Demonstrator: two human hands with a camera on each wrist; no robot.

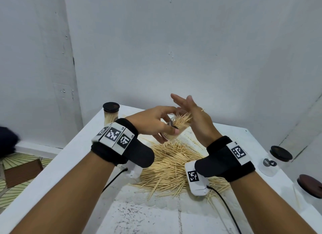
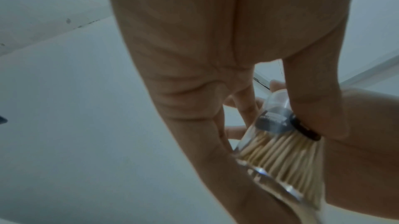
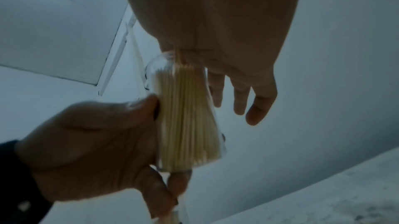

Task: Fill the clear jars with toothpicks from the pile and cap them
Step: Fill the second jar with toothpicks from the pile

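Left hand (image 1: 153, 122) grips tilted clear jar (image 1: 171, 131) above pile (image 1: 167, 162). Right hand (image 1: 193, 115), fingers straight, presses palm on protruding toothpicks (image 1: 183, 119). Risk: uneven push splays sticks, spills over rim; jar slips.

Pale tan toothpicks (image 1: 167, 162) on a white table (image 1: 83, 157), dark brown lids (image 1: 111, 107), black wristbands (image 1: 224, 157)
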